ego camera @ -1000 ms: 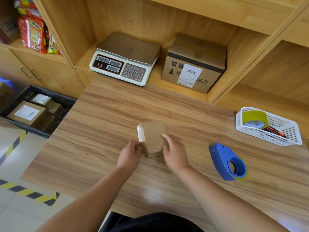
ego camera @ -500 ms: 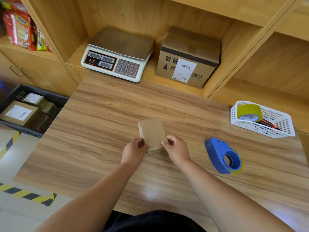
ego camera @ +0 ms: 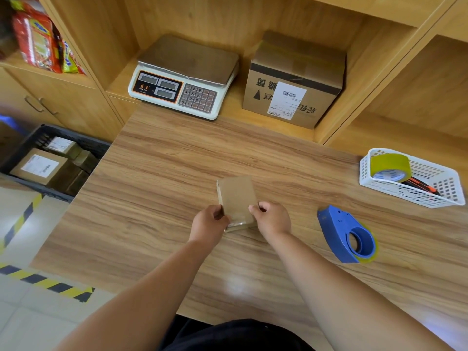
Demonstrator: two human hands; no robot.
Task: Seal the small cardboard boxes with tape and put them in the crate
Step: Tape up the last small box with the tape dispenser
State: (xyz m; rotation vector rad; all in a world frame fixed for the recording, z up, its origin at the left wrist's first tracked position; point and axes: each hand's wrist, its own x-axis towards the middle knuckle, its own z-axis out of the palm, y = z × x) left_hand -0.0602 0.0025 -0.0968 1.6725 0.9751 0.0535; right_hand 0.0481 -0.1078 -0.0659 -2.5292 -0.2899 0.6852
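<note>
At centre frame, the left hand (ego camera: 209, 222) and right hand (ego camera: 272, 219) pinch the near end of a small brown cardboard box (ego camera: 236, 198), seemingly light and rigid, best held by its side edges.

The table's (ego camera: 157, 188) left half lies open toward the crate (ego camera: 68, 143) — on the right stand the tape dispenser (ego camera: 347, 236) and basket (ego camera: 435, 196).
</note>
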